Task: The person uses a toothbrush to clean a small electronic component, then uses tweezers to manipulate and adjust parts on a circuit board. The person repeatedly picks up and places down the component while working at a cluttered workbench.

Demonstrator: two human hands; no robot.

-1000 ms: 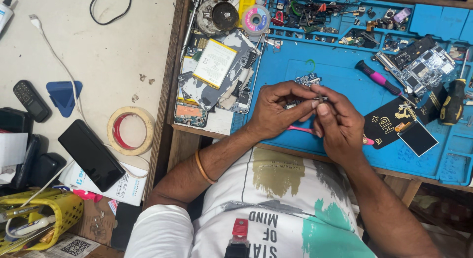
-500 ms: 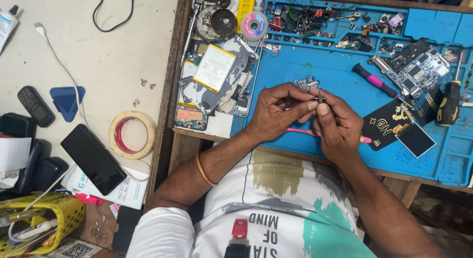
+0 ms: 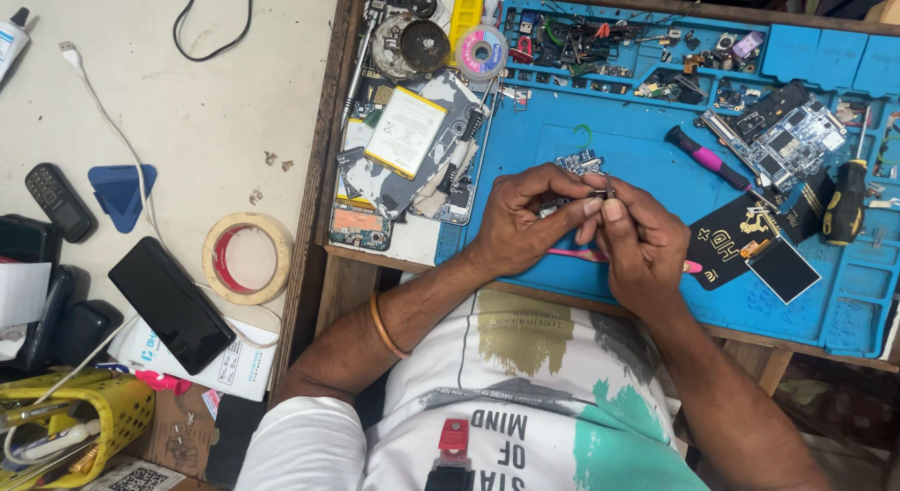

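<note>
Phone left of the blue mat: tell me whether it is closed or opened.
Opened: the phone lies with its back cover off, battery and inner parts exposed.

**Two hands meet over a small part on the blue mat**

The left hand [image 3: 520,219] and the right hand [image 3: 642,238] come together above the blue work mat [image 3: 619,153], fingertips pinching a small circuit piece [image 3: 579,163] between them; what exactly each grips is too small to tell. A pink tool [image 3: 572,255] lies on the mat under the hands. To the right sit a pink-handled screwdriver [image 3: 698,155] and a bare circuit board [image 3: 797,139]. Left of the mat lies an opened phone [image 3: 408,163] with its battery showing. Further left on the table [image 3: 206,106] rest a roll of tape [image 3: 247,257] and a black phone [image 3: 171,304].
</note>
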